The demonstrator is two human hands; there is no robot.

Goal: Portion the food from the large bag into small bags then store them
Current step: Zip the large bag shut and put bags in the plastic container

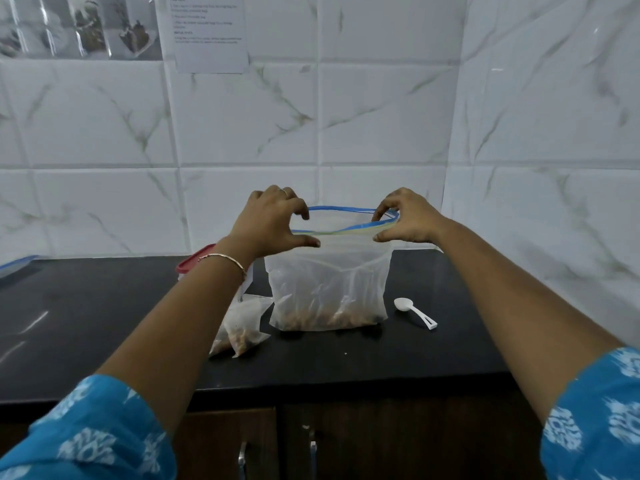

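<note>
Left hand (273,216) and right hand (403,218) pinch the large clear blue-rimmed plastic bag (329,278) at its mouth; an uneven pull could topple it, spilling brown food (329,318) across the black counter (104,306).

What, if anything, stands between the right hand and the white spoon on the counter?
Nothing visible does. The spoon lies on bare counter right of the large bag, apart from it. The right hand pinches the bag's rim, higher up.
</note>
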